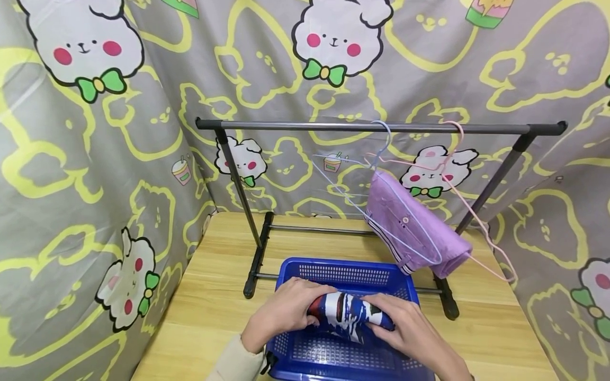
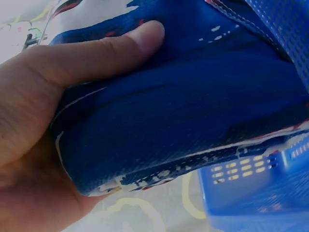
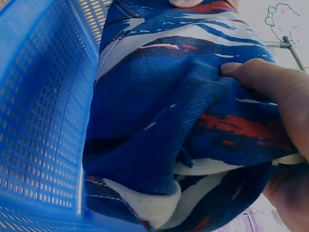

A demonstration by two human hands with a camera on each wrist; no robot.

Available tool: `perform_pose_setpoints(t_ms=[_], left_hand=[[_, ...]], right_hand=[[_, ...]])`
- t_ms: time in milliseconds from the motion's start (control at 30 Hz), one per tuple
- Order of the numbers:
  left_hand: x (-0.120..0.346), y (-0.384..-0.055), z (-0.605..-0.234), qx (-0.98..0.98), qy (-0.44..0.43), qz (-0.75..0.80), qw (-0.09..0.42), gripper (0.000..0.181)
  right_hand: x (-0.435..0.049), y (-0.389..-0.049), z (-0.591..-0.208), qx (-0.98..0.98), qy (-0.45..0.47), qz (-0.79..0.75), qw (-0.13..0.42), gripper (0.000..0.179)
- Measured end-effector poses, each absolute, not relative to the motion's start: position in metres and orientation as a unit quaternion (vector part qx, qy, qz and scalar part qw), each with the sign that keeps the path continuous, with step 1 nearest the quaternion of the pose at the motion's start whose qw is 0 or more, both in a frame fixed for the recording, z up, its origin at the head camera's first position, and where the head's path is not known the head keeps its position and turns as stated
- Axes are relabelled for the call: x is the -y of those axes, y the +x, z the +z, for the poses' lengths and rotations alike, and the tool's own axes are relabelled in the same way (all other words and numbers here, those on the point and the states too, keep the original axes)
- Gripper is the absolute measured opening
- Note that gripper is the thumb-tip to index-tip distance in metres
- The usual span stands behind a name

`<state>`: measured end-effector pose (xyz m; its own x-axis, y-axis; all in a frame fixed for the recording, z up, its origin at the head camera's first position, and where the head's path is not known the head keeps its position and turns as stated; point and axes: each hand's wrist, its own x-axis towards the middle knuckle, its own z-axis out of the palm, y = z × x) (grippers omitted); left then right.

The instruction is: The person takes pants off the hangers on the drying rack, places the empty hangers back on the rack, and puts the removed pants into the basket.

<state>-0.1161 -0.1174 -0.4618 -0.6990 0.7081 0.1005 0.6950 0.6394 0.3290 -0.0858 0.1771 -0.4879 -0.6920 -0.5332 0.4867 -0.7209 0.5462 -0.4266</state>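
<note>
Head | left hand (image 1: 292, 307), right hand (image 1: 405, 324): each grip grasping 1 patterned garment (image 1: 349, 313) | 1 basket (image 1: 329, 352) | 2 hangers (image 1: 388, 136) | 1 rack (image 1: 295, 126)

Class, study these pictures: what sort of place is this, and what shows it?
Probably an indoor laundry or clothes-tidying corner, though nothing confirms which. The signs: a dark grey metal hanging rail, a folded purple cloth garment hung from it, and a blue rectangular perforated plastic basket below.

Splash-patterned blue, white and red cloth (image 1: 345, 312); blue basket (image 1: 333, 350), five o'clock; lilac garment (image 1: 396, 214), between three and four o'clock; grey, yellow-outlined curtain (image 1: 286, 106)
</note>
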Motion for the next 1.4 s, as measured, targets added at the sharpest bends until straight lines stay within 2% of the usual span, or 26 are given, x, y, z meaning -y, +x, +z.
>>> perform_pose_setpoints(t_ms=[167,567,867,1100,1267,1400], left_hand=[[0.117,-0.117,-0.464,-0.908,0.382,0.172,0.01,0.058],[0.117,-0.116,-0.463,-0.904,0.392,0.17,-0.036,0.052],[0.113,-0.12,-0.465,-0.901,0.397,0.147,-0.09,0.053],[0.105,-0.13,-0.469,-0.918,0.368,0.129,-0.066,0.064],[0.1,-0.135,-0.478,-0.926,0.353,0.121,-0.049,0.064],[0.098,-0.135,-0.486,-0.934,0.337,0.117,-0.034,0.064]], right_hand=[[-0.177,-0.086,-0.487,0.867,0.361,0.308,0.152,0.053],[-0.176,-0.085,-0.48,0.862,0.37,0.311,0.152,0.057],[-0.176,-0.09,-0.477,0.864,0.373,0.282,0.187,0.061],[-0.173,-0.11,-0.486,0.865,0.375,0.237,0.234,0.057],[-0.171,-0.122,-0.501,0.865,0.381,0.202,0.259,0.052],[-0.17,-0.126,-0.513,0.864,0.389,0.181,0.263,0.056]])
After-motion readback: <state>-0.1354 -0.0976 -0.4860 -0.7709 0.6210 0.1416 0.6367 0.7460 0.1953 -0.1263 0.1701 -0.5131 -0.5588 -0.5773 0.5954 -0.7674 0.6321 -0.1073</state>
